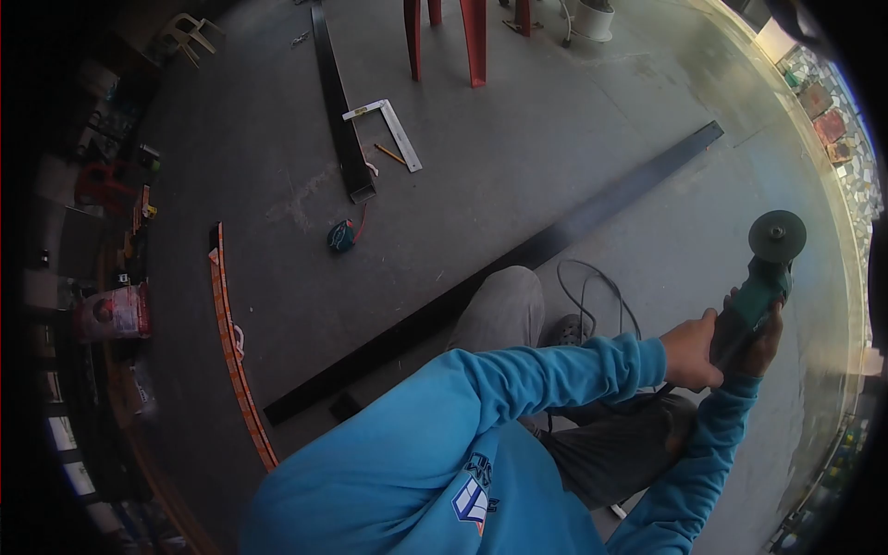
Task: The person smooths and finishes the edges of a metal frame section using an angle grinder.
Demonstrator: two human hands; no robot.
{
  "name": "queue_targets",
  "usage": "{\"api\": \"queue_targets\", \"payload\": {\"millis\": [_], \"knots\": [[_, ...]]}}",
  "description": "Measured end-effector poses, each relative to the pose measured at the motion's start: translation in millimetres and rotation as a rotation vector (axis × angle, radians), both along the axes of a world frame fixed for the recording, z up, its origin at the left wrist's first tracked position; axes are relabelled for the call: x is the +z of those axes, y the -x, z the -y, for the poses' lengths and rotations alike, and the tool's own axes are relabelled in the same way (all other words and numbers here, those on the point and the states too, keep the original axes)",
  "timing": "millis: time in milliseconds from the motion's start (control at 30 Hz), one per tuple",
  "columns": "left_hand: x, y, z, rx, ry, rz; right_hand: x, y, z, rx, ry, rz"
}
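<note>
A green angle grinder (754,301) is held up at the right, its round grey disc (777,237) pointing away from me. My left hand (692,351) is closed around the near end of its body. My right hand (764,340) wraps the grinder from the other side, with fingertips showing past its edge. A long black metal bar (481,277) lies diagonally on the floor beyond my bent knee. Black cable loops (592,277) rest beside that knee, near the bar.
Another black tube (339,111) lies farther off, with a white square (400,134), a pencil (389,154) and a tape measure (341,236) around it. An orange strip (228,342) lies at left. Red legs (474,46) and a white pot (593,22) stand at the top.
</note>
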State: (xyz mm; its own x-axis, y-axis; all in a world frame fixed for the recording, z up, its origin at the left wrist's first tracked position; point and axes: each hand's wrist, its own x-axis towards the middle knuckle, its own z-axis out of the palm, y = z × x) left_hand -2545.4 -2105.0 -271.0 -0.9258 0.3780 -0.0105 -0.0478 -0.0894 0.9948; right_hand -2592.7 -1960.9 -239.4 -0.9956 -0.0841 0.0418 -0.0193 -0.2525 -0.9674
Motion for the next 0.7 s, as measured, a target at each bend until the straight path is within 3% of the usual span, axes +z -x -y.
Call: {"api": "queue_targets", "payload": {"millis": [33,100,167,267,333,367,400,433,500,633,700], "knots": [[-2,7,4,0.019,0.005,-0.005,-2,9,10,-0.072,0.053,0.074],[-10,11,11,0.038,0.263,-0.07,-15,24,17,-0.131,0.109,0.159],[-14,18,36,-0.023,0.26,-0.08,-35,45,13,0.02,0.121,0.303],[-38,33,99,-0.259,0.108,0.026,-44,62,21,0.134,0.155,0.278],[-98,47,158,-0.013,0.057,0.029,-59,79,18,0.263,0.353,0.256],[-130,54,196,0.157,0.042,0.124,-65,86,14,0.268,0.347,0.268],[-163,58,239,0.371,0.076,0.213,-71,91,13,0.334,0.509,0.31],[-195,55,285,0.585,0.173,0.328,-77,95,11,0.397,0.673,0.353],[-287,43,379,0.854,0.546,0.513,-94,104,-1,0.404,0.701,0.343],[-327,-2,496,0.863,1.143,0.932,-116,111,-21,0.401,0.71,0.413],[-389,-23,548,0.988,1.25,0.941,-125,109,-37,0.349,0.646,0.466]]}}
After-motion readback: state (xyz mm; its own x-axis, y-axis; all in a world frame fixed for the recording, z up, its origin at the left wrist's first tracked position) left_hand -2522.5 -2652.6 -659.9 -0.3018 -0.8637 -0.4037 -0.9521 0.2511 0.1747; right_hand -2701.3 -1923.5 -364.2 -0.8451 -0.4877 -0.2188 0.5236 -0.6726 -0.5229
